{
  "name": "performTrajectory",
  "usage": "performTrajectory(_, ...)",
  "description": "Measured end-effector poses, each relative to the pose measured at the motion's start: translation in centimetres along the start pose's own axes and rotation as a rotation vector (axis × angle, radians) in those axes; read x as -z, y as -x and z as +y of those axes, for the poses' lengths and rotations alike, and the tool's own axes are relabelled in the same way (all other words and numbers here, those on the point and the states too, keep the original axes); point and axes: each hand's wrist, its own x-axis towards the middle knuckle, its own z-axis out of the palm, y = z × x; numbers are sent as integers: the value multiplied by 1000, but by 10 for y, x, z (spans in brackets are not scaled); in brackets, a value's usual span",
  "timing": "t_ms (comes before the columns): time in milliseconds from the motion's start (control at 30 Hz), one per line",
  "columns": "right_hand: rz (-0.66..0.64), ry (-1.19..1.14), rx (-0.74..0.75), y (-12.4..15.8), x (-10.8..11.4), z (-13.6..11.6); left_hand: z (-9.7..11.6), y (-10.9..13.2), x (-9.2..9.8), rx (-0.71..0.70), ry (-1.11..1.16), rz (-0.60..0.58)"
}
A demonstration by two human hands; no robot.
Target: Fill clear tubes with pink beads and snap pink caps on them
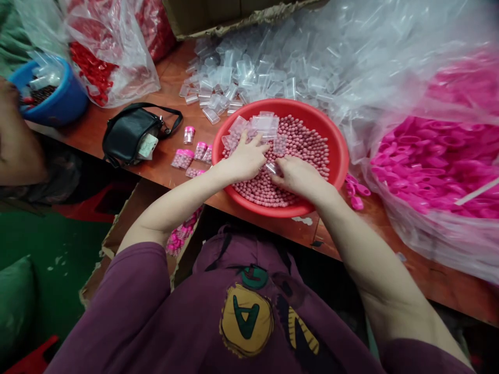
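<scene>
A red basin (340, 156) full of small pink beads (312, 137) stands at the table's front edge. Several clear plastic containers (265, 125) lie on the beads in its back left part. Over these containers my left hand (248, 157) is spread, its fingertips touching or just above them. My right hand (298, 176) dips into the beads, thumb and fingers closed around a small clear container (272, 168). How full that container is cannot be made out. Left of the basin stand and lie several bead-filled jars (182, 159) with pink lids.
Clear containers (234, 78) are heaped behind the basin. A bag of pink plastic pieces (440, 161) sits at the right, loose pink pieces (355, 192) beside the basin. Leftward are a black handbag (130, 132), a blue tub (68, 98) and another person's arm (19, 140). A cardboard box (136, 213) stands below.
</scene>
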Motion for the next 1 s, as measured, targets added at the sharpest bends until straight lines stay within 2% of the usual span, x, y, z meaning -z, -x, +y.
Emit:
performTrajectory(67, 33, -127, -29, 2, -1, 5, 1, 4, -1, 28, 39, 32)
performTrajectory(167, 213, -608, -65, 10, -3, 17, 6, 9, -3, 103, 220, 180)
performTrajectory(233, 293, -963, -42, 15, -7, 22, 13, 8, -7, 155, 491, 270)
performTrajectory(300, 313, -1191, -6, 15, -12, 20, 22, 1, -11, 181, 847, 308)
performTrajectory(400, 349, -1291, -15, 12, -17, 15, 31, -11, -16, 174, 1271, 344)
performTrajectory(467, 344, -1274, -4, 14, -17, 15, 33, -18, -16, 181, 1352, 354)
performTrajectory(533, 356, -1191, 44, 21, -11, 22, 31, -21, -13, 200, 1234, 341)
performTrajectory(600, 494, -1024, 31, 35, -2, 38, 28, -22, -9, 181, 940, 325)
performTrajectory(700, 788, -794, -172, 65, 12, 76, 30, -26, -6, 101, 412, 239)
performTrajectory(767, 857, -748, -314, 90, 14, 104, 36, -34, -7, 70, 191, 148)
performTrajectory(833, 819, -665, -447, 116, 8, 127, 46, -47, -12, 45, 107, 64)
performTrajectory(900, 725, -548, -579, 139, -7, 139, 58, -63, -19, 12, 117, 30)
performTrajectory(1000, 596, -466, -696, 157, -41, 139, 72, -86, -29, -12, 348, 63)
